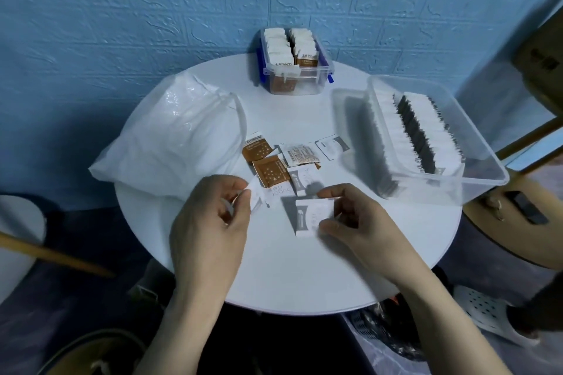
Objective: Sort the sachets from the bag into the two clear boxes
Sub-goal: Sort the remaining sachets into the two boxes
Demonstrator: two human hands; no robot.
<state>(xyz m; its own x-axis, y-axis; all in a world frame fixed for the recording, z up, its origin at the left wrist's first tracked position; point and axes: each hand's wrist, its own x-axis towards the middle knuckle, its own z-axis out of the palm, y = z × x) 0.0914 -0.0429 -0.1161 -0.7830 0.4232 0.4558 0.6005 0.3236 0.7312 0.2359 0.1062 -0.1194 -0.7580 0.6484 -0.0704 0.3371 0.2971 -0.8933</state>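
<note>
A: What are the hands doing?

B: The right hand (350, 216) pinches a white sachet (313, 216) between thumb and fingertips, low over the table (304, 277). It shows a grey panel with a small emblem on one half and faint lettering on the other. I'd judge it is held flat like that so the print can be read before it is assigned to a box.

A: And the left?

B: The left hand (213, 216) has its fingers curled round another white sachet (254, 196), whose edge sticks out past the fingertips. It seems to be picking up the next one while the right decides.

A: Where are the rest?

B: A loose heap of sachets (283, 161) lies just beyond the hands, mid-table: two brown ones with white speckles, several white and grey ones, and one turned to its printed back. Spread out that way, each kind is easy to tell apart.

A: And the bag?

B: The white plastic bag (176, 140) slumps to the left, its mouth toward the heap.

A: The boxes?

B: The small clear box (294, 61) by the wall holds brown-and-white sachets standing in two rows. The large clear box (435, 137) on the right holds white-and-dark ones filed upright, so each kind has its own home. Both look well filled; the sorting seems far along.
</note>
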